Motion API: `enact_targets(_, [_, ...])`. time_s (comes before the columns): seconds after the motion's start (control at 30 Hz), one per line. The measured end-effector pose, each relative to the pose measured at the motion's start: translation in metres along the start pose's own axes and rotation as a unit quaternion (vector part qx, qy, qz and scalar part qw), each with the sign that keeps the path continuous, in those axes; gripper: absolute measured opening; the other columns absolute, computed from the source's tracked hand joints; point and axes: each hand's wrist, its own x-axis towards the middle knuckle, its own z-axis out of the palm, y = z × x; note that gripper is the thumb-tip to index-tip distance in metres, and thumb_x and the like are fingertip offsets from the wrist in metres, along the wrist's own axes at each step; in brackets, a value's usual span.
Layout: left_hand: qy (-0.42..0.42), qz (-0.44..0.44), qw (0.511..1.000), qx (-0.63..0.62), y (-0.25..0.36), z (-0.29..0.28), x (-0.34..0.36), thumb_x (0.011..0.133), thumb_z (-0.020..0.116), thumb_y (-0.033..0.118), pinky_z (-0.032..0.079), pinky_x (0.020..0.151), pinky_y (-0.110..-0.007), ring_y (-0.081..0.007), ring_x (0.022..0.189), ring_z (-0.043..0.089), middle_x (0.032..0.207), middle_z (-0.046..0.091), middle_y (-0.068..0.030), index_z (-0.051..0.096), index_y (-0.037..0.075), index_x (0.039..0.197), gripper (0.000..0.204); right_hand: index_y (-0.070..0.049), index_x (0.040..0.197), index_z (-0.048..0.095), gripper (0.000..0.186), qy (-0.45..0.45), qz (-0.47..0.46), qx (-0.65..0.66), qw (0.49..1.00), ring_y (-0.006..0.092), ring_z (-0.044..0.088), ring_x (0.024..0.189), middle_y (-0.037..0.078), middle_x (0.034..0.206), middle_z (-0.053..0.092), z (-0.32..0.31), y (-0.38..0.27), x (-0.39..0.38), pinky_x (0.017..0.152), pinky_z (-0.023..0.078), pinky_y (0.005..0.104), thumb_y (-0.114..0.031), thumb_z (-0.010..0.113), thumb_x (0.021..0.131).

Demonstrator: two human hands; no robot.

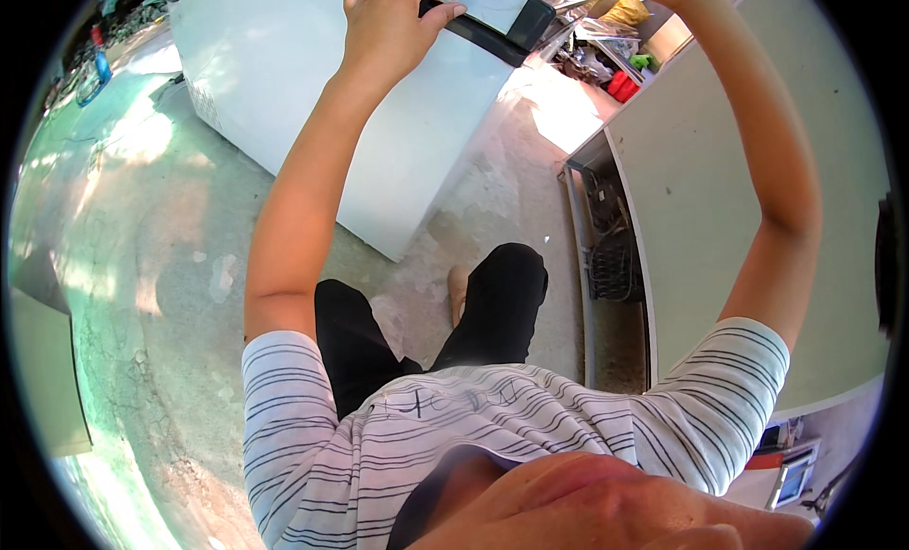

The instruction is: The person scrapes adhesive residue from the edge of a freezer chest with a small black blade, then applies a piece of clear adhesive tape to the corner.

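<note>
At the top edge, above the white cabinet (379, 124), the left hand (393, 25) is clamped on the black strip (488, 34) — its long axis slanting down-right — while the right hand runs out of view, grip unknowable.

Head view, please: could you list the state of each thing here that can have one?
Left hand: raised, fingers closed around the black strip.
Black strip: held above the white appliance, lying slantwise.
White appliance: standing on the concrete floor, top cut off by the frame.
Right hand: out of view; only the raised forearm shows.
Grey cabinet: its left side open, cables inside.
</note>
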Motion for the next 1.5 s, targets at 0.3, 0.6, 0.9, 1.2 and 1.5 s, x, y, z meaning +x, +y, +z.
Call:
enact_targets(0.3, [0.026, 0.041, 0.989, -0.14, 0.021, 0.011, 0.025, 0.085, 0.077, 0.022, 0.052, 0.082, -0.044, -0.0324, 0.086, 0.067, 0.087, 0.07, -0.0102, 0.08, 0.011, 0.094, 0.014, -0.015, 0.089, 0.077, 0.005, 0.056, 0.206, -0.024, 0.977, 0.024, 0.056, 0.108, -0.004, 0.093, 0.069, -0.025, 0.007, -0.066, 0.105, 0.036, 0.0447, -0.019, 0.075, 0.086])
enact_targets(0.6, [-0.019, 0.088, 0.996, -0.019, 0.029, 0.024, 0.035, 0.084, 0.077, 0.023, 0.049, 0.086, -0.047, -0.0321, 0.097, 0.064, 0.091, 0.07, -0.0086, 0.081, 0.015, 0.092, 0.012, -0.014, 0.091, 0.075, 0.006, 0.061, 0.256, -0.032, 0.964, 0.0273, 0.056, 0.112, 0.0, 0.092, 0.067, -0.015, -0.044, -0.088, 0.106, 0.033, 0.0511, -0.011, 0.072, 0.087])
enact_targets(0.9, [0.011, 0.197, 0.98, 0.04, 0.032, 0.024, 0.043, 0.085, 0.073, 0.02, 0.041, 0.088, -0.045, -0.028, 0.098, 0.062, 0.091, 0.066, -0.0059, 0.076, 0.016, 0.088, 0.005, -0.012, 0.091, 0.076, 0.01, 0.114, 0.284, 0.005, 0.952, 0.0267, 0.056, 0.105, 0.001, 0.091, 0.067, -0.009, -0.07, -0.093, 0.103, 0.037, 0.0478, -0.008, 0.074, 0.082])
enact_targets(1.2, [0.044, 0.154, 0.985, 0.069, 0.032, 0.033, 0.026, 0.089, 0.068, 0.016, 0.042, 0.086, -0.048, -0.0302, 0.096, 0.061, 0.092, 0.065, -0.0074, 0.069, 0.014, 0.094, 0.006, -0.012, 0.099, 0.074, 0.015, 0.128, 0.279, 0.018, 0.952, 0.0222, 0.057, 0.096, 0.0, 0.094, 0.067, -0.011, -0.103, -0.093, 0.095, 0.041, 0.0422, -0.008, 0.074, 0.085])
enact_targets(1.5, [0.04, 0.049, 0.992, -0.107, 0.031, 0.032, 0.018, 0.084, 0.079, 0.022, 0.05, 0.085, -0.044, -0.0318, 0.093, 0.067, 0.094, 0.074, -0.0103, 0.078, 0.008, 0.094, 0.017, -0.011, 0.101, 0.076, 0.014, 0.164, 0.283, 0.03, 0.945, 0.0241, 0.059, 0.106, -0.003, 0.103, 0.072, 0.021, -0.107, -0.11, 0.094, 0.042, 0.0395, -0.005, 0.072, 0.089])
